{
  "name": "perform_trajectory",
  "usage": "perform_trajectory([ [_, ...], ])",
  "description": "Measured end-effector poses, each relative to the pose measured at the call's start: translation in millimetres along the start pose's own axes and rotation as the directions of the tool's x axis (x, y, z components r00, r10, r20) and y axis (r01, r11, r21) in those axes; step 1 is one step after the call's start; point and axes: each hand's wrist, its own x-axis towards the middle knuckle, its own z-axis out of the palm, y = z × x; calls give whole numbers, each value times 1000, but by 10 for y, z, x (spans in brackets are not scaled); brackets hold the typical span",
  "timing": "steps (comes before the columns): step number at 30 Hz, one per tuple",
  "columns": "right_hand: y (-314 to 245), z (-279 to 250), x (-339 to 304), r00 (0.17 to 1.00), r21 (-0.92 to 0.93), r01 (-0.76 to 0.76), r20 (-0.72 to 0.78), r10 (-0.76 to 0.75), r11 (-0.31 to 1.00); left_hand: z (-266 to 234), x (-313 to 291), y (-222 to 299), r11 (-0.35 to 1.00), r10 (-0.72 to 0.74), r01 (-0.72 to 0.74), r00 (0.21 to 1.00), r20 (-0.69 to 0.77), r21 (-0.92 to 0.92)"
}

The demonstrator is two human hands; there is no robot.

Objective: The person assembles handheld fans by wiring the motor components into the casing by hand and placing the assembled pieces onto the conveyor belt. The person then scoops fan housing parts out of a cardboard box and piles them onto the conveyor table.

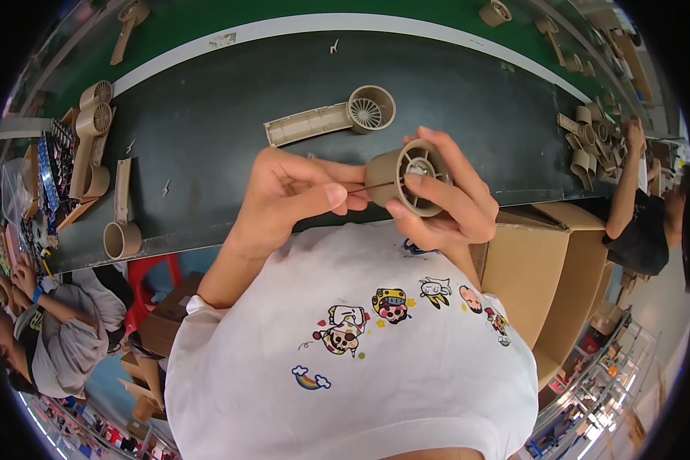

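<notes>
Close in front of my chest, my right hand (pixel 461 201) is closed around a beige round fan housing (pixel 381 175). Its spoked open end is tilted up toward me, and the index finger presses near the pale hub inside. A thin dark wire (pixel 374 187) runs from the housing into the pinched thumb and fingers of my left hand (pixel 287 188). Just beyond my hands, a beige fan shell (pixel 308 125) with a long trough-like handle and a round grille lies on the dark bench (pixel 230 84). My fingers hide part of the hub and the wire's end.
Another beige shell (pixel 123 239) lies near the bench's left edge, by stacked fan shells (pixel 93 119). Several beige parts (pixel 590 138) are heaped at the right end. An open cardboard box (pixel 525 264) stands at my right. Other people sit at both sides.
</notes>
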Motion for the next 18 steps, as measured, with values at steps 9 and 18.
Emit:
perform_trajectory([
  [9, 94, 54, 89, 976, -474, 157, 209, -63, 866, 97, 345, -367, 336, 553, -178, 832, -41, 925],
  [18, 513, -39, 293, 927, -576, 239, 374, -8, 781, -400, 517, -323, -49, 552, -144, 821, 147, 988],
])
